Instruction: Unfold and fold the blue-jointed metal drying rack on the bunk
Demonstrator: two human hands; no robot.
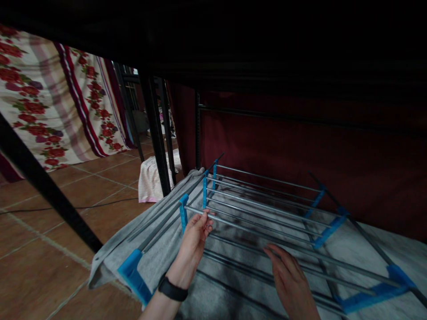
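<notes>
Near one end of a metal rod (240, 226), the left hand (196, 229) pinches it with its fingertips, close to a blue bracket (183, 214); the right hand (290, 278) hovers over the rack (293, 246), fingers loosely apart, holding nothing that I can see. The rack sits spread on a grey blanket (115, 255), rods already reaching between blue brackets on both sides. That part looks done to me; whether each end is firmly fixed I cannot tell, so any work left may be there. Behind hangs a dark red cloth (260, 146), and left, past the tiled floor (36, 258), a flowered cloth (50, 89)
</notes>
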